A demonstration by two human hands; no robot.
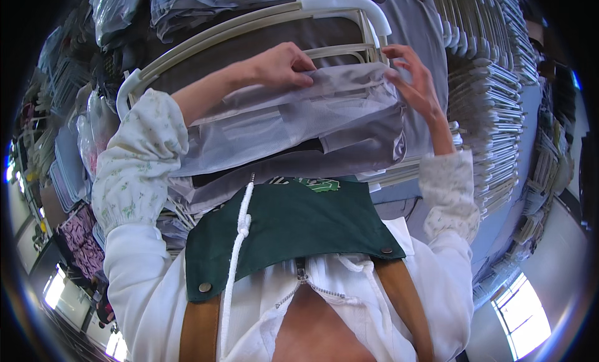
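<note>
A beige tubular metal frame [218, 39] with white rounded corner pieces lies in front of me. A grey fabric cover with sheer mesh panels [262, 128] is spread across its near part. My left hand [284, 66] has thumb and fingers closed on the cover's far edge, near the middle. At the cover's right corner, my right hand [413, 81] has its fingers curved beside the frame's tube and its thumb against the fabric. The fabric between those fingers is partly hidden. Dark gaps show between the cover's near folds.
Many similar white tubular frames [493, 112] are stacked at the right. Grey fabric [412, 25] lies beneath and behind the frame. Clear plastic-wrapped bundles [115, 13] and more stacked pieces [65, 168] stand on the left. A white cord [234, 256] hangs from my clothing.
</note>
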